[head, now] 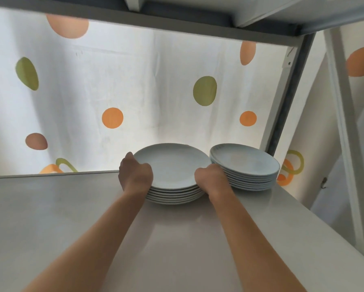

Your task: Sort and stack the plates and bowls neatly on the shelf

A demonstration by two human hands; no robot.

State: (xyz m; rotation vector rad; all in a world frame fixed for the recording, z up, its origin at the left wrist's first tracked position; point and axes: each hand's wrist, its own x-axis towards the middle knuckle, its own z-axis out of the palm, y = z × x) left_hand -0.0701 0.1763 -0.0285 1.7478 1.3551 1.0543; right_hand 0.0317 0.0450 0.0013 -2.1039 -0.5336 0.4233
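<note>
Both hands grasp a stack of plates on the shelf.

The left hand (135,174) curls round the rim at 9 o'clock of the near plate stack (172,175) and the right hand (211,179) at 3 o'clock; their fingertips are hidden behind the plates. A second plate stack (245,166) sits just beside it at 3 o'clock on the white shelf (71,207), before a spotted curtain (134,81).
</note>
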